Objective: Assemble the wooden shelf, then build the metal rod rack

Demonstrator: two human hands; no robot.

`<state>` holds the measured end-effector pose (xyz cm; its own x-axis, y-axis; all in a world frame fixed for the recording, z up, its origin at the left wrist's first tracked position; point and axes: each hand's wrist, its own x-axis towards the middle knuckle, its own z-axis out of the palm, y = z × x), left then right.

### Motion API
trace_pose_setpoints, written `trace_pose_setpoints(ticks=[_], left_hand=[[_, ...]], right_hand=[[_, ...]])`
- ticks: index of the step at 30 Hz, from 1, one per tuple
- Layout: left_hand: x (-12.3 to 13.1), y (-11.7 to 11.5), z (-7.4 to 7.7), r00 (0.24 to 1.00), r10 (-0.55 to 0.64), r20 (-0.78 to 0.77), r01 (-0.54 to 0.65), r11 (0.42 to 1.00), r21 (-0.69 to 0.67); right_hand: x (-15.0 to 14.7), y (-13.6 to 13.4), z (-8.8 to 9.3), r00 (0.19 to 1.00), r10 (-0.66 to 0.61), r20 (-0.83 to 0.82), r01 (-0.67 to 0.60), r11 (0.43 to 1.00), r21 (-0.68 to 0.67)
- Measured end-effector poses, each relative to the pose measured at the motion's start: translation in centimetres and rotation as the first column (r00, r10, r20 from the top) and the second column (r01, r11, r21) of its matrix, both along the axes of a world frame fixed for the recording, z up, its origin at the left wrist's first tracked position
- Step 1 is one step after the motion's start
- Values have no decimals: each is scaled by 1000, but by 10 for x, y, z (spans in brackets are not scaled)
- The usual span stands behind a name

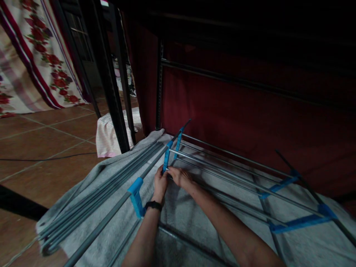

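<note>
My left hand (160,184), with a black band on its wrist, is closed around the lower end of a blue plastic bracket (166,158). Right beside it, my right hand (179,176) pinches the end of a thin metal rod against that bracket. The bracket hangs from a long grey tube (151,167) of a rack frame. Nearer to me, another blue bracket (136,196) is fitted on the same tube. Several metal rods (233,172) run right to blue brackets (302,222) on the opposite side. My fingers partly hide the joint.
A bundle of grey tubes (102,196) lies left on the grey blanket (91,178). Black metal posts (108,78) and a dark red cloth (222,107) stand behind. A striped cloth (111,135) hangs near the tiled floor (61,144), where a dark cable (50,159) runs.
</note>
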<state>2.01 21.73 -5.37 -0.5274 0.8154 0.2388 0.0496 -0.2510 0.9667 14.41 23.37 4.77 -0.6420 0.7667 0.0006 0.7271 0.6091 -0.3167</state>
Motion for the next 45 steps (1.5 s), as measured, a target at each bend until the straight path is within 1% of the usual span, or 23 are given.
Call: trace_pose_setpoints(ticks=[4, 8, 16, 21, 28, 32, 41, 45], left_hand=[[-1, 0, 0, 1000, -10, -2, 10, 1000, 0], [-3, 0, -1, 1000, -18, -24, 18, 1000, 2], [-4, -3, -2, 993, -51, -103, 52, 999, 5], [-2, -6, -1, 989, -28, -145, 29, 1000, 2], [0, -12, 3, 977, -30, -209, 32, 999, 4], [1, -12, 3, 977, -19, -214, 18, 1000, -3], [2, -12, 7, 975, -1, -224, -7, 999, -32], [3, -14, 8, 970, 2, -241, -11, 999, -37]], right_hand=[[0, 8, -9, 997, 32, -66, -33, 999, -25], [0, 11, -15, 994, 52, -100, -55, 998, -33], [1, 14, -20, 992, 46, -113, -52, 998, -42], [0, 17, -22, 994, 31, -106, -37, 997, -62], [1, 19, -26, 993, 35, -117, -42, 997, -65], [1, 19, -23, 994, 34, -107, -42, 997, -68], [-1, 8, -8, 998, -12, -57, 9, 998, -68], [-3, 11, -7, 999, -42, -26, 40, 996, -79]])
